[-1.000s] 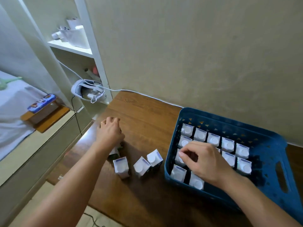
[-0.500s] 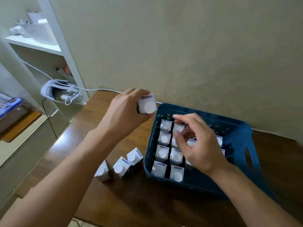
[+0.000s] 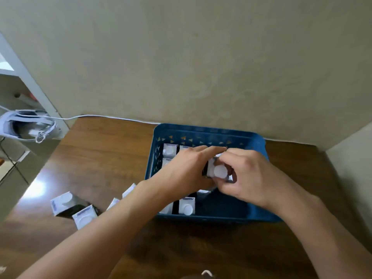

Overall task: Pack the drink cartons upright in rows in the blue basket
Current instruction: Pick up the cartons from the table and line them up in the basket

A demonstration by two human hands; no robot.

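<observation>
a brown wooden table (image 3: pixel 96 162) meets a beige wall (image 3: pixel 181 57). left of the table a white headset (image 3: pixel 26 125) rests on a low shelf; its white cable (image 3: pixel 100 116) follows the table's far edge.

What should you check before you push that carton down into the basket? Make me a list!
1. Carton held firmly: ok, both the left hand and the right hand have a grip on it.
2. Carton over the blue basket: ok.
3. Cap facing up: ok, the white cap shows on top.
4. Free slot underneath: cannot tell, the hands hide it.
5. Neighbouring cartons upright: ok where visible, such as the front carton.
6. All cartons packed: not ok, loose cartons sit on the table.
</observation>
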